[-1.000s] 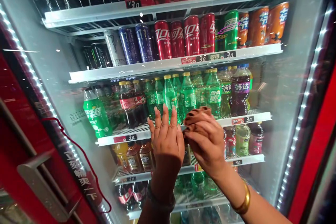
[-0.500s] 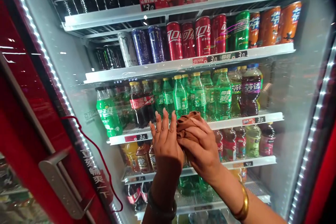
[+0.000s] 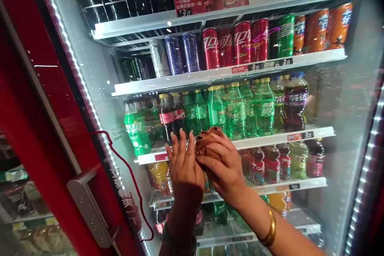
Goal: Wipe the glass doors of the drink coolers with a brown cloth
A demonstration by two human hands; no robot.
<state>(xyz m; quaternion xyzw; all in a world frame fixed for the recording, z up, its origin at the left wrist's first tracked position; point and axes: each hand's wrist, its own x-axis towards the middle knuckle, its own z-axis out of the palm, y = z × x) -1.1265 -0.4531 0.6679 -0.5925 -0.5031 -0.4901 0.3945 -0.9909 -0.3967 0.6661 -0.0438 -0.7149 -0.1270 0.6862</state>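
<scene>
The right hand (image 3: 225, 170) holds a crumpled brown cloth (image 3: 206, 140) just beside the left hand (image 3: 185, 168), on its thumb side, and the left hand is empty, fingers spread.

The cloth (image 3: 210, 139) is in the right hand (image 3: 226, 170), beside the left hand (image 3: 185, 170), before bottles (image 3: 236, 112) on a shelf (image 3: 267, 140).
</scene>
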